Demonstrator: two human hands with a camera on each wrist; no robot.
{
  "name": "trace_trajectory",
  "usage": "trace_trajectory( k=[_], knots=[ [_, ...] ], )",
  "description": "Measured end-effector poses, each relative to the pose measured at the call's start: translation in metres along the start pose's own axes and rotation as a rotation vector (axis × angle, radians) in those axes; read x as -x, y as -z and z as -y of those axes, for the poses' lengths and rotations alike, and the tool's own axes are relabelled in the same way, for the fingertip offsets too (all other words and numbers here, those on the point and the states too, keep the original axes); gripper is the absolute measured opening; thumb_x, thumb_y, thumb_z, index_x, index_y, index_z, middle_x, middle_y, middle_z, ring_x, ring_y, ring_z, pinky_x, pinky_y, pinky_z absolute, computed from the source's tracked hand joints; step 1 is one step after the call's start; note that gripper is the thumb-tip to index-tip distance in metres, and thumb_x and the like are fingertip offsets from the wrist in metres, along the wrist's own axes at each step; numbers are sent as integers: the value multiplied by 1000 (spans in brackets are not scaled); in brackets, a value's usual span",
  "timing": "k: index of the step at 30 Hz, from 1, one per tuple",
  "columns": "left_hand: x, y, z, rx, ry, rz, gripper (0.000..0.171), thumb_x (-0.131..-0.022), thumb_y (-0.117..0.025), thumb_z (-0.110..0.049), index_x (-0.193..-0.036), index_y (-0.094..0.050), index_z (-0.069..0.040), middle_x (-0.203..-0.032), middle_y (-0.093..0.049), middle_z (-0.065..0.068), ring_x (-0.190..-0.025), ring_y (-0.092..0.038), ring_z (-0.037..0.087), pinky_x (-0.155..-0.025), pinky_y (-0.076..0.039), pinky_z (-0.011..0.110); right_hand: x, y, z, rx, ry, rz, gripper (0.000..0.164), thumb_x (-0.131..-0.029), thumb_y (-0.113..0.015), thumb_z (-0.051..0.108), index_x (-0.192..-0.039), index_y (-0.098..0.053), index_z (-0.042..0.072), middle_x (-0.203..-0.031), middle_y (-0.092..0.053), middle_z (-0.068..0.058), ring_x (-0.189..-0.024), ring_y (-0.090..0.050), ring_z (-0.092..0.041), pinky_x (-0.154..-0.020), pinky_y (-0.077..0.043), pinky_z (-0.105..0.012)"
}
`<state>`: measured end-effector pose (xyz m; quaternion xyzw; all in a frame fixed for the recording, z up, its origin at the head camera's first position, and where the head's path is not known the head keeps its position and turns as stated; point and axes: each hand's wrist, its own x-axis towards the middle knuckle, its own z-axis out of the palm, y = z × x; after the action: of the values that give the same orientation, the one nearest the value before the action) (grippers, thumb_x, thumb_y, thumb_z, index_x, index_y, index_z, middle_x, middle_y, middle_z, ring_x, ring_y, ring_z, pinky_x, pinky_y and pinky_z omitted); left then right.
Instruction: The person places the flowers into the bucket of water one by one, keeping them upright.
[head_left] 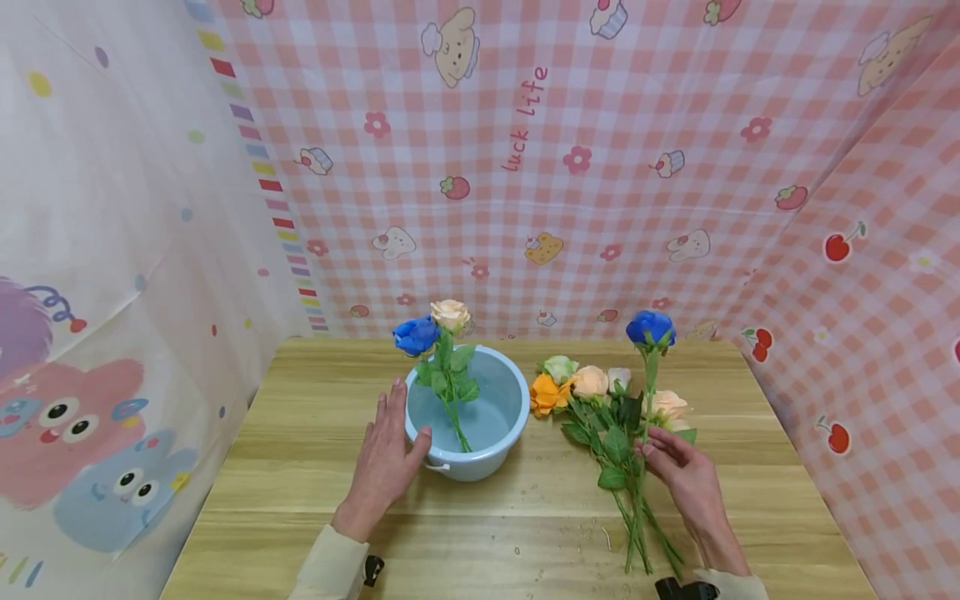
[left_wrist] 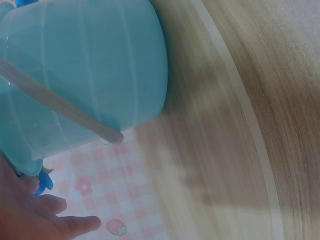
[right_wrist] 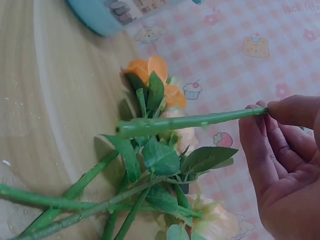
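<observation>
The person's right hand [head_left: 686, 483] has thumb and fingertips closed in a light pinch on the slim green stem of a deep-blue, full-petalled rose [head_left: 651, 329]. The bloom stands upright above the other flowers, towards the right edge of the pale wood-grained worktop [head_left: 300, 467], and the right-wrist view shows the stem's blunt lower end [right_wrist: 125, 129] sticking out free.

Close round that hand lie a ruffled orange flower [head_left: 550, 393], a round peach rose [head_left: 590, 381] and a second, paler peach rose [head_left: 667, 406], heads to the far edge, stems running towards the near edge. Their leaves crowd the held stem and could snag; I'd raise it straight up, without twisting, and pinch no harder than this.

Across from it, the left hand [head_left: 386, 454] holds nothing, its fingers stretched along the left side of a round, light-blue plastic bucket [head_left: 468, 468]; from here I can't quite tell how firmly they touch. A flat, gentle palm would steady it best, I think. The bucket sits left of the worktop's middle, with a smaller-looking blue flower [head_left: 416, 335] and a cream rose [head_left: 450, 315] leaning over its far-left rim.
</observation>
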<state>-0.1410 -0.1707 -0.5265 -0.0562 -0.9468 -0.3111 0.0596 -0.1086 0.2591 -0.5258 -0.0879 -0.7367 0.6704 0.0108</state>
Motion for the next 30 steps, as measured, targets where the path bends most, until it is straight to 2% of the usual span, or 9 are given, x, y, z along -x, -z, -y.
trace_trajectory(
  k=[3,9,12,18,25,30],
  knots=[
    [0,0,0,-1,0,-1,83,-104,-55,-38,-167,-11,-6,-173,-12,12,-157,-14,41,-116,-22,73,-1,-2,2,30,14,-10,52,-102,-66,12,-143,-49,-14,-111,-76,-1,-102,-72,-10,-85,-60,-25],
    [1,1,1,-3,-7,-12,83,-104,-55,-38,-167,-12,-6,-173,-13,12,-156,-14,42,-115,-23,74,-3,-8,7,48,34,-25,49,-101,-68,14,-140,-54,-12,-113,-76,-8,-101,-71,-9,-81,-60,-23],
    [1,1,1,-9,-4,-7,83,-104,-54,-40,-167,-11,-6,-173,-12,12,-156,-14,42,-116,-23,73,-3,-12,10,55,52,-36,45,-101,-68,12,-137,-56,-12,-108,-77,-2,-99,-71,-7,-81,-60,-22],
    [0,2,0,-13,-2,-1,82,-104,-53,-40,-166,-13,-5,-173,-12,11,-156,-14,43,-116,-23,73,-2,-20,17,50,99,-45,41,-101,-68,10,-132,-57,-14,-105,-74,-2,-97,-71,-7,-79,-60,-22],
    [-1,2,-1,-12,-9,-9,82,-104,-54,-40,-166,-15,-4,-172,-15,13,-155,-16,45,-114,-24,75,-1,-28,25,44,125,-36,39,-101,-68,11,-132,-59,-11,-104,-74,4,-98,-71,-8,-81,-59,-21],
    [0,3,-1,-9,-6,-4,82,-104,-53,-42,-166,-15,-5,-173,-14,12,-156,-15,43,-115,-23,74,0,-35,33,0,140,-30,39,-100,-68,7,-131,-58,-13,-104,-74,0,-96,-71,-7,-82,-59,-22]
  ],
)
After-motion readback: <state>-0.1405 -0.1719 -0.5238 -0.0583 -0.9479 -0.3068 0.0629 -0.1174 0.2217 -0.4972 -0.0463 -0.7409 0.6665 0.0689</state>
